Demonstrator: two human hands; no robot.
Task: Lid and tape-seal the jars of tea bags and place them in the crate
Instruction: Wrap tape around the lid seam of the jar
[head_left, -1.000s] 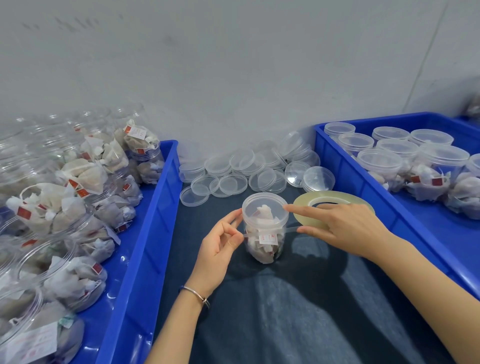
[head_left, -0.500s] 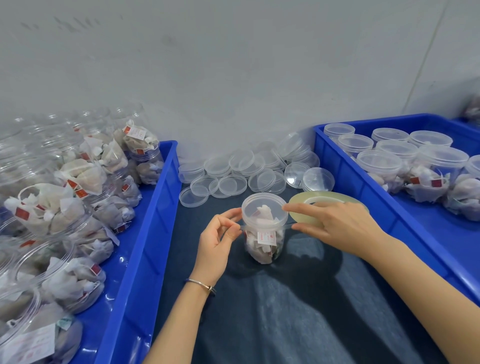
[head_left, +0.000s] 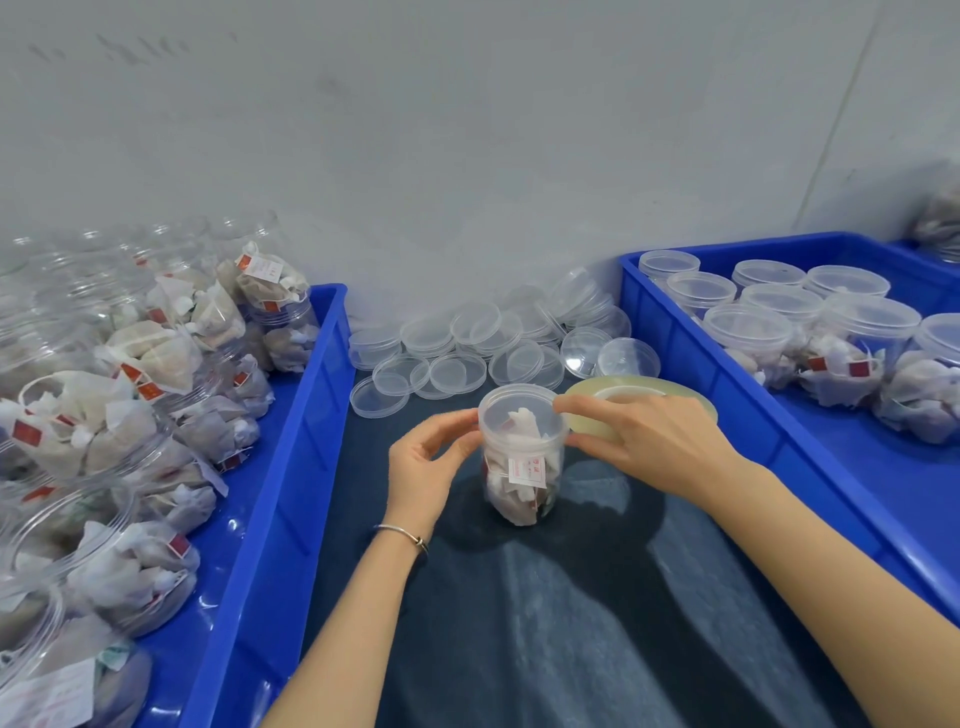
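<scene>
Clear thin plastic makes the jar (head_left: 522, 457) light and a bit slippery, upright on the dark cloth (head_left: 545, 623). Left hand (head_left: 423, 467) curls its fingertips round the lid rim; right hand (head_left: 644, 441) pinches the tape roll (head_left: 644, 392), apparently pressing tape beside the lid.

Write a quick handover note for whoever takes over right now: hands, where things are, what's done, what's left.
Left hand: fingertips at the lidded jar near its lid, steadying it on the dark cloth.
Right hand: holds the tape roll against the jar's lid edge.
Done: lid on this jar; lidded jars stand in the right crate.
Left: finish the tape seal, place the jar in the right crate, then work through the open jars in the left crate, using the spare lids behind.
</scene>
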